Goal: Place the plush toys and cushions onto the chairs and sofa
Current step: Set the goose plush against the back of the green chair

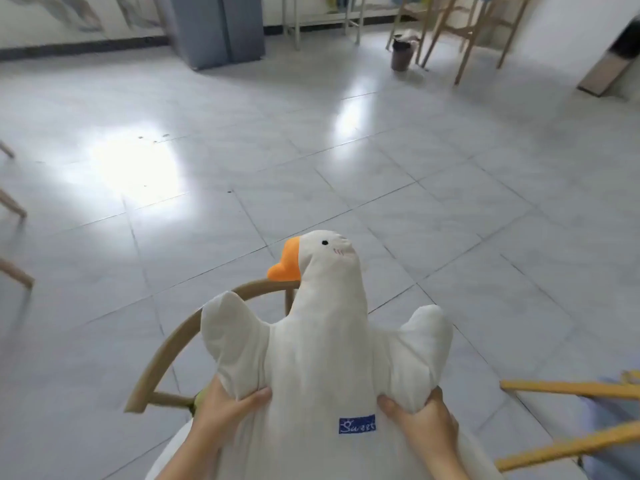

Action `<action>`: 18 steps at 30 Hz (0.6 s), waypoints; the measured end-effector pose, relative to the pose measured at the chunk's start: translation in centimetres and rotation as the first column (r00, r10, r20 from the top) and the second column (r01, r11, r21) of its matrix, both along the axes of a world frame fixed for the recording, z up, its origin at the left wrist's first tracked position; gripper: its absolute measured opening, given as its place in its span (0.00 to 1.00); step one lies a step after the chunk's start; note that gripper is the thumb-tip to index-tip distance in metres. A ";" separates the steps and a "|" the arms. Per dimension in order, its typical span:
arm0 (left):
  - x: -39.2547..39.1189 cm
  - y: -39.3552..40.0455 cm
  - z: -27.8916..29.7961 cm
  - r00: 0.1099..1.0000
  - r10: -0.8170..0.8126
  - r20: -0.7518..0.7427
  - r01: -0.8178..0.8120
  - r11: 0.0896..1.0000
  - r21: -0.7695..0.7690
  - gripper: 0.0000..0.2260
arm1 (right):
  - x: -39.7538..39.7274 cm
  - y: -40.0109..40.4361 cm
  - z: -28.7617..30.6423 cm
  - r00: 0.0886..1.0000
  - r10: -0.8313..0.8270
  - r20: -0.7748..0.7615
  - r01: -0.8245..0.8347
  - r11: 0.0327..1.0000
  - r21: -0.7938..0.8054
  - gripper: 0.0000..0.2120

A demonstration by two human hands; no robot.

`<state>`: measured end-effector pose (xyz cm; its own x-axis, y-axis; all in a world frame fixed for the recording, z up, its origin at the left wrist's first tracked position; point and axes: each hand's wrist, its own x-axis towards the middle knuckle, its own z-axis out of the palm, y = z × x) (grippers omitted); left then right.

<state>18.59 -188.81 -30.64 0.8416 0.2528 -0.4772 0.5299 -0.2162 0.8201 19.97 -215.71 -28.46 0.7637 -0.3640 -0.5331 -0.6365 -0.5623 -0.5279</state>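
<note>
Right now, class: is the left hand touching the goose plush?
Touching: the head view shows the left hand gripping the goose plush under its wing.

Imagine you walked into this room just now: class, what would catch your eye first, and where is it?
First, the big white goose plush with its orange beak, low in the middle, gripped under its wings by the left hand and the right hand. Behind it curves the wooden back of a chair. Farther off, bright glare lies on the pale tiled floor at left.
</note>
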 end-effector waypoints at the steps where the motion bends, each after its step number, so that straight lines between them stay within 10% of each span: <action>1: -1.1 -0.3 -0.2 0.997 0.077 0.009 -0.077 0.997 0.005 0.36 | 1.3 -0.1 0.2 0.995 0.101 0.002 -0.101 0.995 -0.026 0.56; 9: -7.1 -1.3 0.8 0.848 0.524 0.079 -0.522 0.852 -0.048 0.47 | 8.1 4.5 0.1 0.804 0.583 0.113 -0.585 0.811 -0.023 0.55; 18: -8.1 3.3 -3.9 0.778 0.628 -0.018 -0.628 0.775 -0.074 0.57 | 7.6 10.2 -4.1 0.809 0.569 0.149 -0.585 0.802 0.121 0.48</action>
